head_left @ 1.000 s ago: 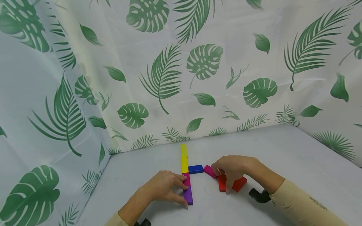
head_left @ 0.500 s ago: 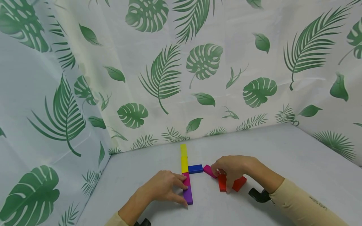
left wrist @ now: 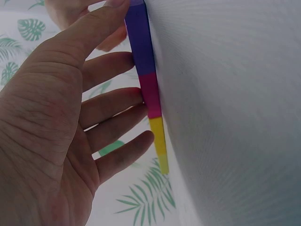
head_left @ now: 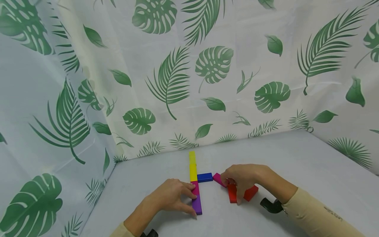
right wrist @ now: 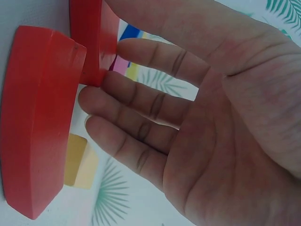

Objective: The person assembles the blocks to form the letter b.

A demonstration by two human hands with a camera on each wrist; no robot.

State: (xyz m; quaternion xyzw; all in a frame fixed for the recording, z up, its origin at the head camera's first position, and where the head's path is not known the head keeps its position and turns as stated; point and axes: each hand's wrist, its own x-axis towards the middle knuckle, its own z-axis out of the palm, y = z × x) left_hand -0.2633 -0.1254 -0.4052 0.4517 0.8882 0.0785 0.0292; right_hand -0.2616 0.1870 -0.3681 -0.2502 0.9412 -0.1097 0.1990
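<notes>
My left hand (head_left: 171,196) rests its fingertips along the left side of a row of blocks, with the thumb by the near end of the purple block (head_left: 196,205). Beyond it in the row come a magenta block (head_left: 195,186), a yellow block (head_left: 193,172) and a light yellow one (head_left: 192,157). A blue block (head_left: 205,177) extends right from the row. Off its right end, a second magenta block (head_left: 218,178) slants. My right hand (head_left: 244,176) pinches a red block (head_left: 232,193) between thumb and fingers. Another red block (head_left: 252,193) lies angled just right of it.
Behind the fingers in the right wrist view stands a tan-yellow block (right wrist: 77,160), which the hand hides in the head view. A leaf-patterned curtain (head_left: 213,128) borders the back of the white table (head_left: 165,164).
The pinched red block has shifted slightly toward me and a little left, with the right hand dipping along with it. The left hand and the row have stayed put.
</notes>
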